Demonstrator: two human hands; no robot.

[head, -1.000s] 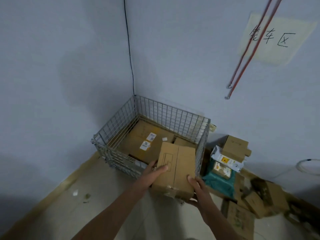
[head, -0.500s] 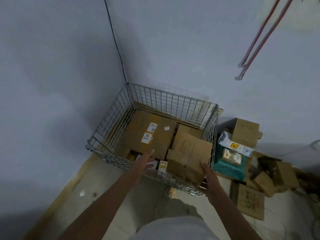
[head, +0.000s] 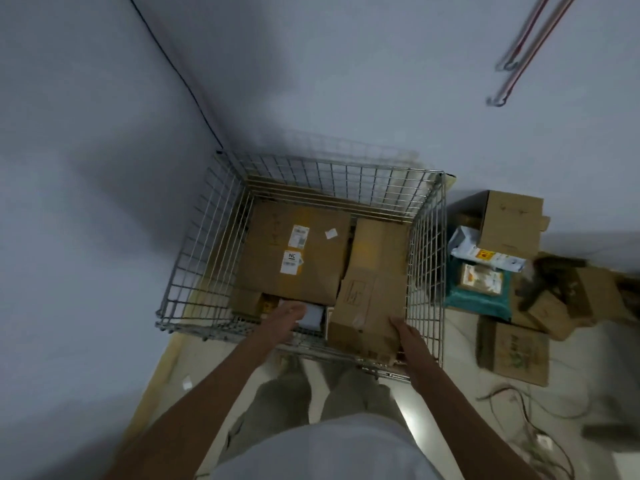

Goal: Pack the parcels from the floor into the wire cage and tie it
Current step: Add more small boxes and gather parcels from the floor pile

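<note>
From the head camera, the packing step is under way: a cardboard box (head: 369,308) is being set into the wire cage (head: 204,244) at its 5 o'clock corner, leaning against the near wall. The right hand (head: 410,341) holds the box's lower right edge, fingers curled under it. The left hand (head: 285,318) reaches over the near rim at 7 o'clock, fingers relaxed and apart, over a small pale packet (head: 313,315); whether it touches it I cannot tell.

Next, I judge, the box needs laying flat beside the large flat carton (head: 294,251) at the cage's centre, then the hands go for the parcels on the floor (head: 491,268) at 3 o'clock.

The cage is thin shiny steel grid; the cartons are matt brown board with white labels; one floor parcel is a soft teal bag (head: 478,299).
</note>
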